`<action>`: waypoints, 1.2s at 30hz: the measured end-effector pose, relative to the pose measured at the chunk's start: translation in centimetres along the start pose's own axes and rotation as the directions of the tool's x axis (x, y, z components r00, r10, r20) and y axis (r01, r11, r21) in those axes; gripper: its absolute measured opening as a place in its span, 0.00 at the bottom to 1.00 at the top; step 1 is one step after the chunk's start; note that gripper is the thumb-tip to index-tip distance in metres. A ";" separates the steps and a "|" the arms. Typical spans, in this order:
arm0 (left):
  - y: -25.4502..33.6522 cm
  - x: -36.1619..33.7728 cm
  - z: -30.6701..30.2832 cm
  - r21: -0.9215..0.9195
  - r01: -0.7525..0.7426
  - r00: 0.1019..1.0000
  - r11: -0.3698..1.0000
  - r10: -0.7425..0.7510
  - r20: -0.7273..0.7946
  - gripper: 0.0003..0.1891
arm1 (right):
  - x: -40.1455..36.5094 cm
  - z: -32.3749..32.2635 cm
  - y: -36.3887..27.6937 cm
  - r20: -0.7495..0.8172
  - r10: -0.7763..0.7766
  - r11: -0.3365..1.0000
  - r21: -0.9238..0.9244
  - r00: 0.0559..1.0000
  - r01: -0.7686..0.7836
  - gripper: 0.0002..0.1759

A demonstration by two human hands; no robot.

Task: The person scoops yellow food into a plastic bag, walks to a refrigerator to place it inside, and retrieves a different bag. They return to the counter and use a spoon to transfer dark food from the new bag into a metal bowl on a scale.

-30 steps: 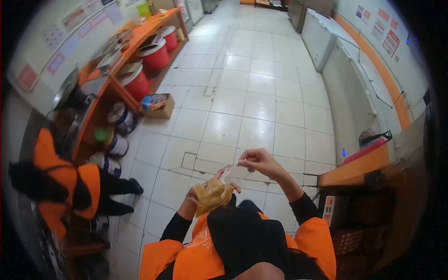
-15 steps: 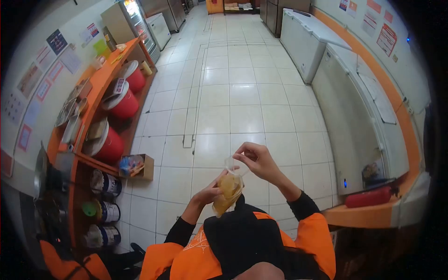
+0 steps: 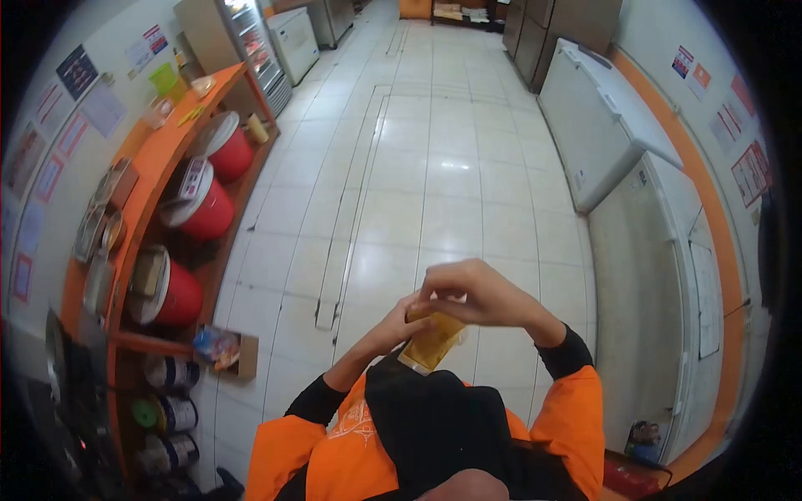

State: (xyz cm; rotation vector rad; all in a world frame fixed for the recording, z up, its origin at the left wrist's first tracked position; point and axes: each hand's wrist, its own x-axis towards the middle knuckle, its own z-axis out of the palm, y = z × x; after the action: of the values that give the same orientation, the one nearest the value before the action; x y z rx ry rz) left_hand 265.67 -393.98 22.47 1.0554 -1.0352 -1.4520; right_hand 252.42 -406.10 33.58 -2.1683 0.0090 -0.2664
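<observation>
Tiled floor (image 3: 401, 209), red tubs under orange counter (image 3: 154, 159) at left. Left hand (image 3: 397, 327) grips the yellow-filled bag (image 3: 432, 341) near the torso; right hand (image 3: 476, 292) over its top, fingers curled, can't tell if grasping.

Centre: left hand (image 3: 393, 326) and right hand (image 3: 476, 292), both at yellow-filled clear bag (image 3: 433, 341). Left: three red bins (image 3: 180, 292), orange shelving (image 3: 150, 179). Upper right: white chest freezer (image 3: 597, 125).

Gloss and matt
Beside the orange wood-look shelf unit (image 3: 171, 134), square cream floor tiles (image 3: 418, 188) look smooth, glossy; on it, round red tubs (image 3: 209, 213) look plastic. Apart from it, the yellow-filled clear bag (image 3: 432, 343) looks plastic, the orange-and-black sleeves (image 3: 570, 413) matt cloth.
</observation>
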 end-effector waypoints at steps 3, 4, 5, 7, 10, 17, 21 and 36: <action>4.5 10.0 -3.7 0.085 0.041 0.999 0.996 -0.042 0.007 0.25 | 4.0 -7.9 2.9 0.064 0.025 0.953 -0.302 0.998 -0.005 0.03; 5.2 13.3 -4.8 0.077 0.019 1.000 0.997 -0.019 0.007 0.25 | 5.0 -10.3 4.4 0.090 0.058 0.937 -0.349 0.994 -0.023 0.09; 5.8 16.7 -6.0 0.072 -0.004 1.000 0.997 0.004 0.007 0.25 | 6.1 -12.7 6.3 0.095 0.017 0.924 -0.382 0.995 0.021 0.12; 6.9 23.7 -8.5 0.049 -0.024 1.000 0.999 0.023 0.021 0.25 | 8.2 -17.2 10.9 0.109 -0.076 0.878 -0.464 0.991 0.119 0.19; 8.3 33.5 -14.0 0.032 -0.011 0.999 0.999 0.009 0.048 0.25 | 11.7 -23.8 18.3 0.180 -0.045 0.807 -0.573 0.983 0.142 0.25; 10.3 53.1 -25.0 -0.003 0.090 0.989 0.996 -0.090 -0.122 0.22 | 24.6 -38.9 34.0 0.284 -0.244 0.718 -0.590 0.927 0.370 0.15; 12.7 62.3 -31.8 -0.076 0.142 0.934 0.987 -0.159 -0.320 0.22 | 35.9 -47.6 38.4 0.506 -0.240 0.644 -0.556 0.829 0.526 0.10; 22.8 109.6 -53.2 -0.855 0.119 0.993 0.505 -0.068 0.098 0.33 | 61.3 -83.5 71.5 0.111 -0.626 0.696 -0.368 0.772 0.617 0.13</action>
State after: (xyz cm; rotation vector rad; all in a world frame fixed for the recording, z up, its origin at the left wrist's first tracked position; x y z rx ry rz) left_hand 311.91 -508.98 21.41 0.3128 -0.1479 -1.7840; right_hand 302.79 -521.52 33.15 -2.4997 -0.7415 -0.7328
